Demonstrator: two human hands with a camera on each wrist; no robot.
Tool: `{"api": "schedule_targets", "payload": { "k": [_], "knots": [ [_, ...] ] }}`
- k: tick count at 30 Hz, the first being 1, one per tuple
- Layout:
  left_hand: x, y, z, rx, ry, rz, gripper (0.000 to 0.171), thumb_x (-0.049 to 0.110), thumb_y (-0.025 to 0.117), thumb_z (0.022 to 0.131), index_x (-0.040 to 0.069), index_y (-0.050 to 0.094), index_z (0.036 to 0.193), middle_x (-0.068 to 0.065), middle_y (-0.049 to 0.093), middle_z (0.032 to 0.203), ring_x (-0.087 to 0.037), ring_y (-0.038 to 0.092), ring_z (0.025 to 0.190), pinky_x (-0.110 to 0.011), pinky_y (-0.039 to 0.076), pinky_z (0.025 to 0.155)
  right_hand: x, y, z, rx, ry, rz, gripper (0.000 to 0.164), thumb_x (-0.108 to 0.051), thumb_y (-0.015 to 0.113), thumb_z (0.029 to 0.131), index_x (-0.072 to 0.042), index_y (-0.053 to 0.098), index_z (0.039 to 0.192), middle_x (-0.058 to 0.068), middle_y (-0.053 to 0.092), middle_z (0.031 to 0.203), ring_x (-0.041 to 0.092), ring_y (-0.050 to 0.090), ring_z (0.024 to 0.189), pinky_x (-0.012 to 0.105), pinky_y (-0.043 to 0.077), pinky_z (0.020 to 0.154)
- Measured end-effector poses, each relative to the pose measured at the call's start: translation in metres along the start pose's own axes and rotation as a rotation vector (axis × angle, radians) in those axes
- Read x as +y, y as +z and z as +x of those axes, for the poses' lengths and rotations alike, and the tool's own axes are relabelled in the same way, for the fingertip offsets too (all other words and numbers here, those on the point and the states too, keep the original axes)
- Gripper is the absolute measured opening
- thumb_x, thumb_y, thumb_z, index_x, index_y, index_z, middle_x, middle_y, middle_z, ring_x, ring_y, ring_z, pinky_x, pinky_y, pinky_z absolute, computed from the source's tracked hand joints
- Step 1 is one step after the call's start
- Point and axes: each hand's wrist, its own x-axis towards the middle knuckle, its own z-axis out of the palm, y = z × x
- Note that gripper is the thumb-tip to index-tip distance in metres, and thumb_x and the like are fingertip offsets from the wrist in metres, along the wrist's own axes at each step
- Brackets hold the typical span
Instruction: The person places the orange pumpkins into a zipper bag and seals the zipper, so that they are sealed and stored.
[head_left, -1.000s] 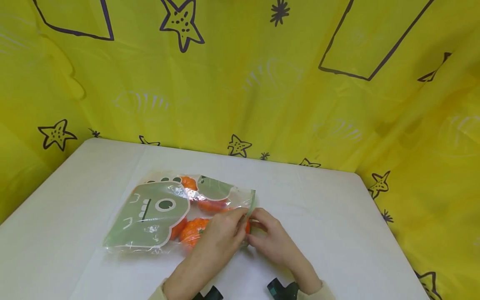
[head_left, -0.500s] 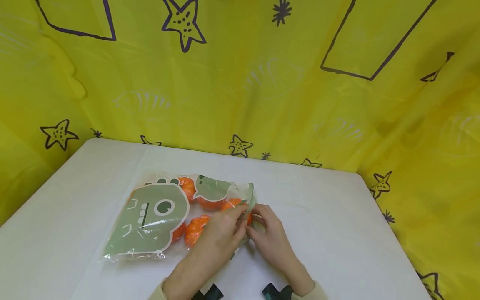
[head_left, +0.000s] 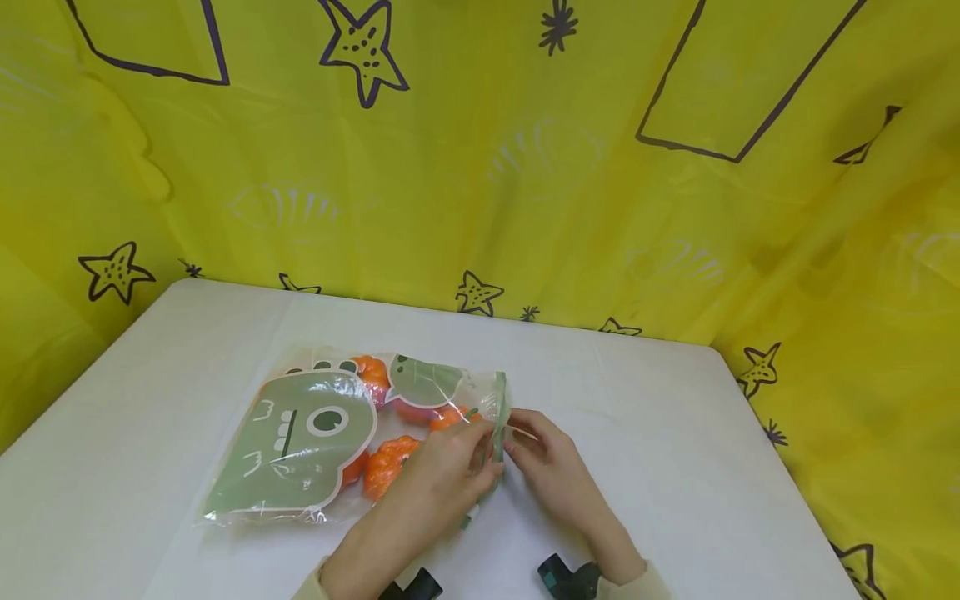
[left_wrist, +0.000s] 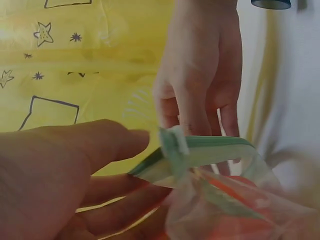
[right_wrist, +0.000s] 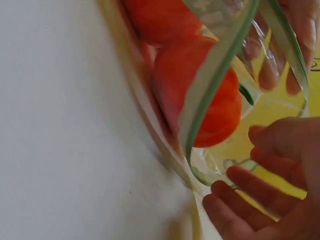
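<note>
A clear zip bag (head_left: 262, 479) with a green one-eyed creature print lies on the table. Inside are several orange ribbed pumpkins (head_left: 388, 467) and a smooth red-orange round piece (right_wrist: 226, 117) with a green stem. At the bag's right end, my left hand (head_left: 438, 475) is by the green zip strip (left_wrist: 215, 142), thumb and fingers apart. Facing it from the right, my right hand (head_left: 555, 471) has loosely bent, spread fingers, fingertips right at the bag's rim. In the right wrist view the mouth gapes, its two green edges (right_wrist: 220, 70) separated. The left fingertips are partly hidden.
The white table (head_left: 675, 467) ends at a yellow curtain (head_left: 450, 167) with drawn stars, behind and at both sides. Dark wrist camera mounts (head_left: 566, 577) sit by both cuffs near the front.
My right hand has drawn slightly right, away from my left hand, its fingers coming off the strip. The strip has shifted a little and stands straighter; the bag otherwise stays put.
</note>
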Motion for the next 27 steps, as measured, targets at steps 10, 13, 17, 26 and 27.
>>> {"api": "schedule_targets", "payload": {
  "k": [10, 13, 17, 26, 27],
  "knots": [
    [0.014, 0.003, -0.016, -0.214, -0.057, 0.308, 0.092, 0.048, 0.088, 0.067, 0.008, 0.050, 0.141, -0.013, 0.060, 0.117, -0.027, 0.062, 0.096, -0.048, 0.056, 0.080, 0.000, -0.004, 0.003, 0.060, 0.190, -0.003, 0.024, -0.016, 0.059, 0.099, -0.010, 0.063, 0.122, 0.006, 0.068, 0.122, 0.019, 0.067, 0.112, 0.034, 0.053, 0.099],
    [0.016, 0.006, -0.021, -0.214, -0.032, 0.395, 0.101, 0.053, 0.089, 0.061, 0.008, 0.047, 0.142, -0.012, 0.058, 0.111, -0.027, 0.059, 0.095, -0.045, 0.055, 0.077, 0.000, -0.005, 0.004, 0.064, 0.218, 0.030, 0.023, -0.014, 0.057, 0.099, -0.008, 0.063, 0.121, 0.008, 0.067, 0.121, 0.020, 0.069, 0.106, 0.032, 0.055, 0.095],
    [0.017, 0.008, -0.026, -0.232, 0.000, 0.448, 0.116, 0.056, 0.090, 0.056, 0.005, 0.040, 0.146, -0.013, 0.056, 0.112, -0.027, 0.058, 0.096, -0.042, 0.055, 0.077, 0.000, -0.007, 0.005, 0.071, 0.250, 0.100, 0.025, -0.012, 0.054, 0.100, -0.003, 0.061, 0.123, 0.013, 0.066, 0.122, 0.022, 0.070, 0.105, 0.030, 0.056, 0.092],
    [0.012, 0.020, -0.037, -0.199, 0.089, 0.633, 0.095, 0.029, 0.091, 0.064, 0.002, 0.045, 0.143, -0.010, 0.055, 0.114, -0.025, 0.054, 0.091, -0.033, 0.054, 0.075, -0.001, -0.005, 0.008, 0.065, 0.365, 0.256, 0.041, -0.028, 0.054, 0.101, 0.000, 0.051, 0.131, 0.019, 0.065, 0.123, 0.023, 0.069, 0.100, 0.034, 0.058, 0.090],
    [0.011, 0.021, -0.039, -0.154, 0.121, 0.672, 0.089, 0.025, 0.090, 0.065, 0.003, 0.048, 0.140, -0.009, 0.056, 0.111, -0.024, 0.053, 0.088, -0.032, 0.054, 0.076, -0.002, -0.005, 0.009, 0.071, 0.368, 0.248, 0.041, -0.029, 0.054, 0.101, 0.000, 0.052, 0.131, 0.018, 0.066, 0.122, 0.023, 0.069, 0.099, 0.035, 0.058, 0.090]
  ]
}}
